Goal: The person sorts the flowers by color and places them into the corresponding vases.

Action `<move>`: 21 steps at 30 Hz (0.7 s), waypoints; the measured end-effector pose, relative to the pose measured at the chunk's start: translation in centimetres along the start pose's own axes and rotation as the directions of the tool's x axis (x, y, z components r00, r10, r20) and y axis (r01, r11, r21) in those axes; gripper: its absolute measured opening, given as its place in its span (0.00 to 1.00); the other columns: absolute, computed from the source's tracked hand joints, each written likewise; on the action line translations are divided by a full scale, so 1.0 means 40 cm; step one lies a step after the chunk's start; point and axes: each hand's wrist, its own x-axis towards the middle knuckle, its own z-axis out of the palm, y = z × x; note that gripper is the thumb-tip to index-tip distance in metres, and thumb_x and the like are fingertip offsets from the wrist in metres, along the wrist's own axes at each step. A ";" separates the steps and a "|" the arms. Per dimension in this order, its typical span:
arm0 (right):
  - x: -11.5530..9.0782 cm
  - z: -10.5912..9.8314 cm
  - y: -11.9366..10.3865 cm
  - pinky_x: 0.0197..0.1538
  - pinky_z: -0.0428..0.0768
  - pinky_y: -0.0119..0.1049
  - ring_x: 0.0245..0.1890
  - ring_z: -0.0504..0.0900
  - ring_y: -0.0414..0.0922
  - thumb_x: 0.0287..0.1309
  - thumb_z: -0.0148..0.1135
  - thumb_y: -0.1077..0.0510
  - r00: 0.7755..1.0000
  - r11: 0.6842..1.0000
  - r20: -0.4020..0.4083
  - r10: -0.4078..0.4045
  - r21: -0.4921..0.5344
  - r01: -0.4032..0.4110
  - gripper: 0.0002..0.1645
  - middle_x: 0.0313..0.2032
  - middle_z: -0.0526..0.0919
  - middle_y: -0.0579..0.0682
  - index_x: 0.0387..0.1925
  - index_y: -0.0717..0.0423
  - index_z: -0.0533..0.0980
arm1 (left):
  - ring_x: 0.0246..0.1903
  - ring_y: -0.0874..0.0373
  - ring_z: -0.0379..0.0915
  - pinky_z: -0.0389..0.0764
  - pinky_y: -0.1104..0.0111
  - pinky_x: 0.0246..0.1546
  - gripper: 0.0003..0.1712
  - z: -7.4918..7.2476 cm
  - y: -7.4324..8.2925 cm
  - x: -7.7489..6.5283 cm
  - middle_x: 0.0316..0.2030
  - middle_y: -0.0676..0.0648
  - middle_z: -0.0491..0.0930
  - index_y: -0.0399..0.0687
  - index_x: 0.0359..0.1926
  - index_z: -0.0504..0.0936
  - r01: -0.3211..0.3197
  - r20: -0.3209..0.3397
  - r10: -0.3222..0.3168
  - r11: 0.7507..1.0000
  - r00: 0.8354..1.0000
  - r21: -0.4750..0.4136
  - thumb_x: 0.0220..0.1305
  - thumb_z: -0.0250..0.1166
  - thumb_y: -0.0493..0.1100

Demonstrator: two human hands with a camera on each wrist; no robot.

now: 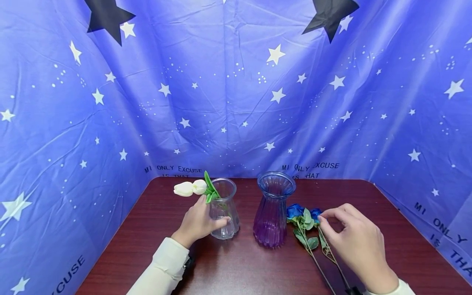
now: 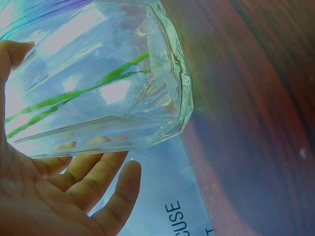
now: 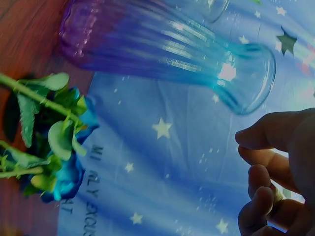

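Observation:
My left hand grips a clear glass vase, its thumb across the near side and the other fingers round the far side. Two white tulips with green leaves lean out leftward over the rim. In the left wrist view, their green stems show through the ribbed glass. My right hand hovers by two blue roses on the table, its fingers loosely curled with nothing between them. Through the right wrist camera, that hand's thumb and forefinger are close together, apart from the blue roses.
Between the hands stands a ribbed glass vase, blue at its flared rim and purple below. The dark red wooden table meets a blue starry cloth behind and at both sides. Long rose stems run toward the near edge.

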 end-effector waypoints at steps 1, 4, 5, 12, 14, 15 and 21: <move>-0.003 -0.003 0.007 0.19 0.62 0.27 0.21 0.66 0.26 0.44 0.77 0.54 1.000 1.000 -0.001 0.010 -0.007 -0.010 0.08 0.26 0.75 0.29 0.26 0.37 0.85 | 0.42 0.51 0.85 0.85 0.52 0.37 0.50 0.001 -0.001 0.000 0.50 0.48 0.81 0.49 0.67 0.72 0.001 0.002 -0.001 1.000 1.000 0.002 0.45 0.83 0.60; -0.010 -0.007 0.030 0.20 0.63 0.27 0.23 0.68 0.26 0.41 0.80 0.55 0.999 0.998 -0.005 0.051 -0.020 -0.052 0.11 0.27 0.77 0.32 0.26 0.36 0.85 | 0.42 0.51 0.85 0.86 0.52 0.37 0.50 0.003 -0.002 0.001 0.51 0.48 0.81 0.50 0.67 0.72 0.006 0.006 -0.006 1.000 1.000 0.009 0.46 0.83 0.60; -0.012 -0.007 0.038 0.20 0.63 0.27 0.23 0.67 0.25 0.41 0.80 0.55 0.998 0.997 -0.001 0.068 -0.024 -0.068 0.11 0.27 0.78 0.33 0.26 0.36 0.85 | 0.42 0.51 0.85 0.86 0.52 0.37 0.50 0.003 -0.003 0.001 0.51 0.49 0.81 0.50 0.67 0.72 0.010 0.007 -0.010 1.000 1.000 0.011 0.46 0.82 0.60; -0.021 -0.008 0.088 0.21 0.64 0.34 0.24 0.65 0.25 0.43 0.80 0.53 0.980 0.980 0.076 0.184 -0.089 -0.178 0.10 0.30 0.81 0.40 0.30 0.39 0.86 | 0.42 0.51 0.85 0.85 0.52 0.37 0.49 0.002 -0.002 0.001 0.50 0.49 0.82 0.50 0.66 0.72 0.017 0.007 -0.017 1.000 1.000 0.000 0.45 0.82 0.60; -0.025 -0.007 0.101 0.21 0.64 0.34 0.24 0.67 0.27 0.44 0.79 0.53 0.968 0.971 0.107 0.225 -0.110 -0.213 0.10 0.30 0.82 0.41 0.31 0.39 0.87 | 0.42 0.51 0.85 0.85 0.52 0.37 0.49 0.002 -0.002 0.001 0.50 0.49 0.82 0.50 0.66 0.72 0.015 0.006 -0.015 1.000 1.000 -0.004 0.45 0.83 0.60; -0.027 -0.006 0.106 0.22 0.64 0.34 0.24 0.68 0.29 0.44 0.79 0.52 0.963 0.967 0.122 0.241 -0.118 -0.227 0.10 0.31 0.82 0.42 0.31 0.40 0.87 | 0.42 0.52 0.85 0.85 0.52 0.36 0.49 0.002 -0.001 0.001 0.50 0.48 0.82 0.50 0.66 0.72 0.012 0.005 -0.012 1.000 1.000 -0.005 0.45 0.83 0.60; -0.037 0.004 0.145 0.23 0.66 0.39 0.25 0.77 0.41 0.49 0.76 0.50 0.923 0.946 0.220 0.315 -0.154 -0.287 0.10 0.34 0.83 0.48 0.35 0.44 0.87 | 0.43 0.53 0.84 0.86 0.52 0.37 0.49 0.002 -0.003 0.002 0.51 0.49 0.81 0.51 0.66 0.72 0.007 0.008 -0.007 1.000 1.000 -0.007 0.46 0.82 0.60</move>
